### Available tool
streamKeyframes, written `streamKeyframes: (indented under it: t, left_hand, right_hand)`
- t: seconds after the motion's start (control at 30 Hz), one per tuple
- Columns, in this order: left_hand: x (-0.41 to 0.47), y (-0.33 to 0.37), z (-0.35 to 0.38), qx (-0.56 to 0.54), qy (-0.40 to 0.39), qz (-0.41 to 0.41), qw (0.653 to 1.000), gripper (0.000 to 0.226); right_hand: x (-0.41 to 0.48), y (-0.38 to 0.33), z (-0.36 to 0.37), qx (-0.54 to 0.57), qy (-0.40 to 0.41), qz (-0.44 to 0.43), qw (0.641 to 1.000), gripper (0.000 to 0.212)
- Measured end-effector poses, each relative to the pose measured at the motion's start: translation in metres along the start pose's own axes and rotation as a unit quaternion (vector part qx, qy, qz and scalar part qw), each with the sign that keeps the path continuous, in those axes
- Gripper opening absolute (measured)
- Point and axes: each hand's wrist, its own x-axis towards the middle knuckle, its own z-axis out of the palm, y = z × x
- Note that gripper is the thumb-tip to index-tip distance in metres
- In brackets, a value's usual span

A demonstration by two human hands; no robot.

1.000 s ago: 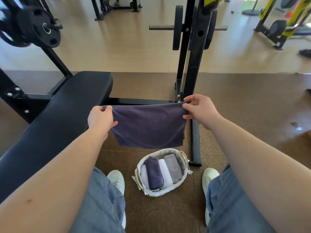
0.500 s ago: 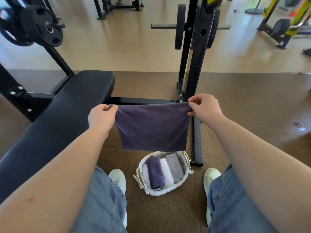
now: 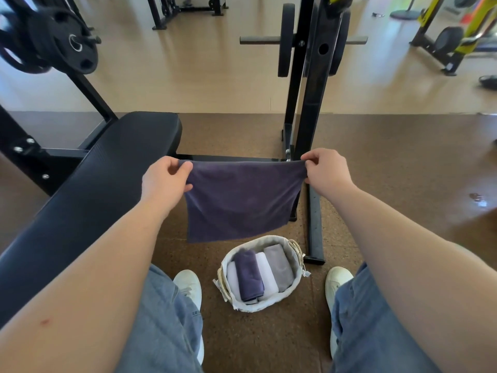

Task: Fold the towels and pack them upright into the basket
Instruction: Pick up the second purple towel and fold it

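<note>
The purple towel (image 3: pixel 239 200) now hangs a little flatter above the basket (image 3: pixel 255 305) and its folded towels (image 3: pixel 259 274). The fingers of the left hand (image 3: pixel 164 181) and right hand (image 3: pixel 326 172) still pinch its top corners. Folding can start.

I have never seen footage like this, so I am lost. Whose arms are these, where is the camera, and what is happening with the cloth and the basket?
There is no machine here: a person wears one camera on the head, looking forward and down, so the arms are their own. The left hand and the right hand each pinch a top corner of a dark purple towel, which hangs spread out in the air. Below it, on the brown floor, stands a basket with folded towels packed upright. The black bench is on the left.
</note>
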Motion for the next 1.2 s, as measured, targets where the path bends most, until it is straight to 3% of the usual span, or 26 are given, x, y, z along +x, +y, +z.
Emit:
streamKeyframes:
  t: [0.17,0.37,0.57,0.77,0.97,1.2]
  left_hand:
    - [0.002,-0.002,-0.001,0.045,0.007,0.009,0.999,0.015]
    - [0.0,-0.002,0.001,0.029,-0.012,-0.021,0.999,0.028]
    - [-0.004,0.001,0.004,-0.013,-0.008,-0.053,0.998,0.022]
    - [-0.018,0.016,0.027,-0.104,-0.014,-0.11,0.988,0.03]
    - [-0.029,0.029,0.05,-0.184,-0.072,-0.112,0.974,0.018]
    - [-0.037,0.035,0.071,-0.179,-0.112,-0.075,0.975,0.012]
  right_hand:
    - [-0.001,-0.003,0.001,0.006,0.013,-0.008,1.0,0.024]
    - [-0.001,0.0,0.002,-0.062,-0.054,0.015,0.996,0.02]
    - [-0.005,-0.012,-0.001,0.094,-0.071,0.049,0.992,0.021]
    - [-0.017,-0.038,0.013,0.222,-0.105,0.076,0.966,0.018]
    - [-0.027,-0.049,0.029,0.211,-0.142,0.06,0.965,0.011]
    - [-0.031,-0.056,0.04,0.2,-0.129,-0.011,0.971,0.013]
